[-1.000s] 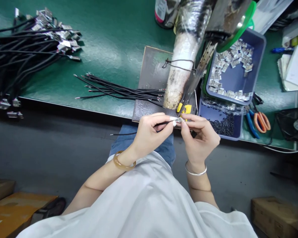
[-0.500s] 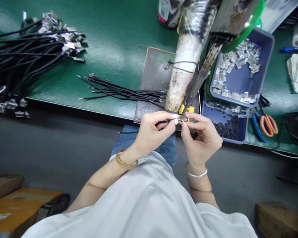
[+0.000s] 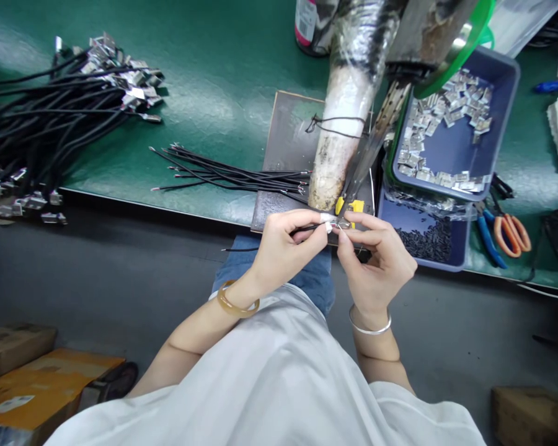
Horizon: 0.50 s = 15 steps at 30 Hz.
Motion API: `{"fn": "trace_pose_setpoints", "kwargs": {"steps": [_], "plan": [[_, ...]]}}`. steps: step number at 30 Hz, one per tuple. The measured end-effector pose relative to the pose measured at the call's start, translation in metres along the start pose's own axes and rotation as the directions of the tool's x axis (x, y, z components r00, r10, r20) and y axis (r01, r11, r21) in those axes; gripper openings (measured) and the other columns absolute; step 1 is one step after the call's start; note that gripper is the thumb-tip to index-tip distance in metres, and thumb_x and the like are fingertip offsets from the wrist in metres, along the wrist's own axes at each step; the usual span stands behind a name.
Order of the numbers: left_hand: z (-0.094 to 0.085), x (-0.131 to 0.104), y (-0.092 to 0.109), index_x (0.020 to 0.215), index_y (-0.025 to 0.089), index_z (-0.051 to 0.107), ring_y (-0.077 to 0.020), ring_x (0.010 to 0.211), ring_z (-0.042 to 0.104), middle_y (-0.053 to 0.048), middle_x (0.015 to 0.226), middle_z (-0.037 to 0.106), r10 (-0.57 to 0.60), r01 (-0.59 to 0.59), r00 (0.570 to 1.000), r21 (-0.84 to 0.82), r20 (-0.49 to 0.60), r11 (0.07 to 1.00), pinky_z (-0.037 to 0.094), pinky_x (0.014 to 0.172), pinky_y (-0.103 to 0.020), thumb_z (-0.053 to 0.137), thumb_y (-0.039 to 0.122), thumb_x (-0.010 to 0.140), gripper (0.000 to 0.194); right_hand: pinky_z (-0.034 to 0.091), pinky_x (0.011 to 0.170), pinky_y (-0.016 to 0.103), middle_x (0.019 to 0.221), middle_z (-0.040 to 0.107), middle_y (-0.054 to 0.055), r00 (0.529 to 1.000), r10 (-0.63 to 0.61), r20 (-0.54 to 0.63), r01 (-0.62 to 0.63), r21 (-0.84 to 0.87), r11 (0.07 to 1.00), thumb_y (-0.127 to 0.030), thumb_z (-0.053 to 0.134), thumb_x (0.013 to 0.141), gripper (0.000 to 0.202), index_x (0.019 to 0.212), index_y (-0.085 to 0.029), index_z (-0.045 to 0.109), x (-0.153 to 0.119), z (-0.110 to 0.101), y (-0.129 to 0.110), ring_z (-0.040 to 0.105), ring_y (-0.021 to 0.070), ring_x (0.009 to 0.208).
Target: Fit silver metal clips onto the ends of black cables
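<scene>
Thumb and forefinger of my left hand, both wrapped in white at the tips, pinch a thin black cable near one end. Its other end sticks out past the hand over my lap. My right hand is closed at the fingertips on a small shiny metal piece at the cable's end; a thin pale strand shows there, too small to make out. Just beyond the fingertips are the yellow tips of a metal bench fixture.
Loose black cables lie partly on a grey board. At left is a pile of cables with metal connectors. A blue bin of metal shells overlaps a bin of black pieces. Orange-handled pliers lie right.
The view has shifted slightly, so the cable pile sits a little further right and lower. Both hands keep the same pinch, with hardly any movement.
</scene>
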<state>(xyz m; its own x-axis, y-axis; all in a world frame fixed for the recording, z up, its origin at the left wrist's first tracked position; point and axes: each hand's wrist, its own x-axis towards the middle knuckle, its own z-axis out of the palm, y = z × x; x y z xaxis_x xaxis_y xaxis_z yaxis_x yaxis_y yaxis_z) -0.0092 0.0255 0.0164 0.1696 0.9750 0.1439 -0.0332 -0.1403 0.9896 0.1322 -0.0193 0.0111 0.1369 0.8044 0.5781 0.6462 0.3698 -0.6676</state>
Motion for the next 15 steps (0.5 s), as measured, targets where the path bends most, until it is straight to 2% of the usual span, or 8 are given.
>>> {"fn": "trace_pose_setpoints", "kwargs": {"steps": [2, 8, 15], "plan": [[-0.0008, 0.0005, 0.0010, 0.076, 0.009, 0.079, -0.0026, 0.045, 0.030, 0.003, 0.052, 0.052, -0.005, 0.005, 1.000, 0.000, 0.003, 1.000, 0.025, 0.042, -0.016, 0.066, 0.012, 0.077, 0.014, 0.062, 0.087, 0.034, 0.099, 0.077, 0.002, 1.000, -0.014, -0.005, 0.014, -0.001, 1.000, -0.004, 0.073, 0.081, 0.020, 0.089, -0.022, 0.068, 0.0008, -0.0005, -0.0011, 0.074, 0.0174, 0.097], [-0.0051, -0.0011, -0.0062, 0.076, 0.012, 0.081, -0.0058, 0.049, 0.032, 0.002, 0.051, 0.048, -0.130, 0.131, 0.990, -0.018, 0.055, 0.991, 0.027, 0.044, -0.018, 0.068, 0.020, 0.079, 0.015, 0.062, 0.086, 0.034, 0.098, 0.077, 0.001, 1.000, 0.007, 0.025, -0.007, 0.017, 1.000, -0.006, 0.072, 0.082, 0.018, 0.085, -0.022, 0.065, -0.0019, -0.0019, 0.0005, 0.075, 0.0181, 0.097], [-0.0042, 0.0007, -0.0046, 0.077, 0.011, 0.081, -0.0048, 0.047, 0.029, 0.003, 0.049, 0.044, -0.127, 0.127, 0.990, 0.013, 0.057, 0.992, 0.025, 0.044, -0.018, 0.067, 0.020, 0.079, 0.016, 0.062, 0.086, 0.033, 0.100, 0.077, 0.001, 1.000, 0.011, 0.015, -0.011, 0.008, 1.000, -0.007, 0.072, 0.083, 0.016, 0.088, -0.022, 0.068, 0.0017, -0.0009, 0.0022, 0.074, 0.0169, 0.095]]}}
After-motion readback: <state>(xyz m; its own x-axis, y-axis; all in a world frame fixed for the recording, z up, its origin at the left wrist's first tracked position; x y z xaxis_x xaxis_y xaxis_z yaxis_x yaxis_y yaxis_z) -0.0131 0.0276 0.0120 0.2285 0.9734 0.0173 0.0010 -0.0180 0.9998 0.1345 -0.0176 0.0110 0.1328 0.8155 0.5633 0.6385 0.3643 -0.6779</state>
